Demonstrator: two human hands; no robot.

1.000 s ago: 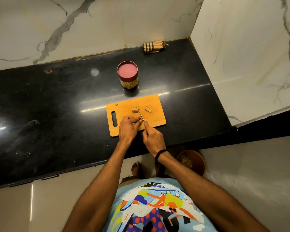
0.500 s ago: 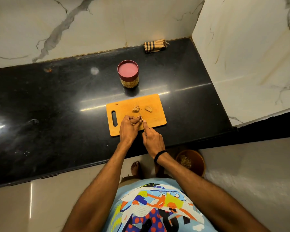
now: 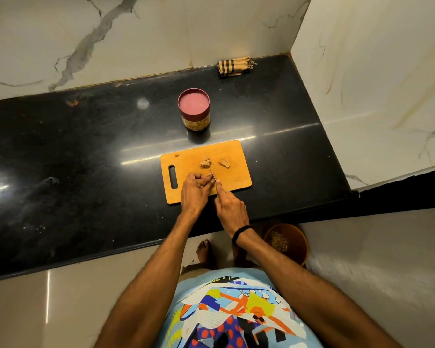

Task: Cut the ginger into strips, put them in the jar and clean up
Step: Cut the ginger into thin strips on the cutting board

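Note:
An orange cutting board [image 3: 234,151] lies on the black counter. Two ginger pieces rest on it, one [image 3: 205,163] near the middle and one [image 3: 224,162] to its right. My left hand [image 3: 194,190] has its fingers curled over a ginger piece at the board's near edge; that piece is mostly hidden. My right hand [image 3: 230,208] grips a knife [image 3: 212,174] whose thin blade points away from me, right beside my left fingertips. A jar [image 3: 194,109] with a dark red lid on it stands behind the board.
A folded striped cloth [image 3: 232,67] lies at the back right corner against the marble wall. The black counter [image 3: 73,159] stretches far to the left. A brown bin [image 3: 286,243] with scraps stands on the floor to my right, below the counter edge.
Both hands have stayed at the board's near edge with only slight shifts of the knife. The ginger pieces and jar have not moved.

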